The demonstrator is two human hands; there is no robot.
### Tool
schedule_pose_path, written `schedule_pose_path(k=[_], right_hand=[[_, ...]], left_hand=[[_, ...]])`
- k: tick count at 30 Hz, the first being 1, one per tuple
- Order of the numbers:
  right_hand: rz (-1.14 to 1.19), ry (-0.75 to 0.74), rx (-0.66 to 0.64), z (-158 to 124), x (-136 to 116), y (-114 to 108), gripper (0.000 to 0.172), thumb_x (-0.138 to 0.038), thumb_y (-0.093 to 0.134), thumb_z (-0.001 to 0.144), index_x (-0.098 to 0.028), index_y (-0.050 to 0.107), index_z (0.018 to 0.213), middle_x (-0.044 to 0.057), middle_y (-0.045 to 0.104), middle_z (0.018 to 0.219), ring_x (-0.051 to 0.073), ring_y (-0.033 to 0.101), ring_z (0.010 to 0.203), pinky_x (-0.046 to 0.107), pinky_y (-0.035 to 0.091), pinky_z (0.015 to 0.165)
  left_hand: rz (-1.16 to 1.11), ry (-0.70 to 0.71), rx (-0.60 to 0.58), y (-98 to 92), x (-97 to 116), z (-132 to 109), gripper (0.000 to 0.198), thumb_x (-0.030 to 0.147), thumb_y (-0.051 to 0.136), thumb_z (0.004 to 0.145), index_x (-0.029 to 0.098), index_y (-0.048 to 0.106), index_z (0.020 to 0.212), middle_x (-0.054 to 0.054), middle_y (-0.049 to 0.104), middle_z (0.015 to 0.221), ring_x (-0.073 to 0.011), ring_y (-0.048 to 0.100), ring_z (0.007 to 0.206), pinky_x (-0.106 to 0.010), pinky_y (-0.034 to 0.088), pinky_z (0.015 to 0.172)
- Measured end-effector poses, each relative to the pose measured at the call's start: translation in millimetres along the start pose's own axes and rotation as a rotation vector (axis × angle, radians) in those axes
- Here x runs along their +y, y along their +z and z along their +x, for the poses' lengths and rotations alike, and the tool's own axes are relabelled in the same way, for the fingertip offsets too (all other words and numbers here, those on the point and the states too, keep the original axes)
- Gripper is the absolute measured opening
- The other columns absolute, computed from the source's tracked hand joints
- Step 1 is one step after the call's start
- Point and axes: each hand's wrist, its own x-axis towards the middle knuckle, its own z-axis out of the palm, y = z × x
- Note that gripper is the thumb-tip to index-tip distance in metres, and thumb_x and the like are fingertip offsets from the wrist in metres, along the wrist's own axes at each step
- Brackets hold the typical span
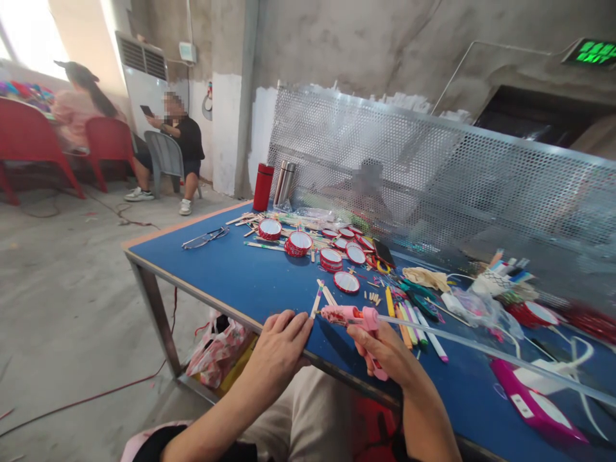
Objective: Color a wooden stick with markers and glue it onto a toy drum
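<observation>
Pink and trigger-shaped, a hot glue gun (pixel 353 316) is gripped in my right hand (pixel 387 351). Its nozzle points left, at the lower end of a wooden craft stick (pixel 317 298). A long clear glue stick (pixel 447 345) runs out of the gun's back toward the right. My left hand (pixel 283 339) lies over the front table edge, fingers together, their tips on the near end of that craft stick. Its thumb is mostly hidden below the edge. A second craft stick (pixel 330 296) slants beside the first, the two forming a point. Just behind lies a round red-rimmed disc (pixel 346 282).
On the blue table (pixel 216 273) are stacked red-rimmed discs (pixel 298 242), loose craft sticks, eyeglasses (pixel 206 237), markers (pixel 423 325), and a red thermos (pixel 263 187). A magenta power strip (pixel 534 404) with cables lies right. A perforated metal screen (pixel 433 173) stands behind. Two people sit far left.
</observation>
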Motion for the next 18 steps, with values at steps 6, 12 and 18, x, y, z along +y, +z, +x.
schedule_pose_path(k=[6, 12, 18], right_hand=[[-0.014, 0.014, -0.012, -3.5, -4.9, -1.0, 0.047, -0.063, 0.053, 0.076, -0.017, 0.051, 0.069, -0.005, 0.05, 0.053, 0.007, 0.048, 0.035, 0.017, 0.036, 0.034], [-0.021, 0.012, -0.03, -5.5, -9.0, -1.6, 0.044, -0.06, 0.054, 0.077, -0.017, 0.054, 0.073, -0.005, 0.051, 0.054, 0.007, 0.049, 0.036, 0.017, 0.035, 0.034], [-0.011, 0.005, 0.011, -1.2, -3.6, -0.5, 0.05, -0.063, 0.052, 0.077, -0.016, 0.05, 0.058, -0.004, 0.048, 0.042, 0.007, 0.046, 0.031, 0.018, 0.034, 0.034]], left_hand=[[0.007, 0.003, -0.012, -1.1, -0.1, 0.2, 0.058, 0.041, 0.063, 0.079, 0.02, 0.044, 0.129, -0.007, 0.054, 0.128, -0.0264, 0.044, 0.111, -0.042, 0.036, 0.092], [0.011, 0.003, -0.008, -0.4, 0.0, -0.2, 0.059, 0.042, 0.064, 0.079, 0.02, 0.044, 0.129, -0.007, 0.054, 0.128, -0.0262, 0.044, 0.111, -0.042, 0.037, 0.092], [0.018, 0.005, -0.005, 1.7, -0.6, -0.4, 0.058, 0.042, 0.063, 0.08, 0.02, 0.043, 0.13, -0.007, 0.054, 0.128, -0.0263, 0.044, 0.112, -0.042, 0.036, 0.092]])
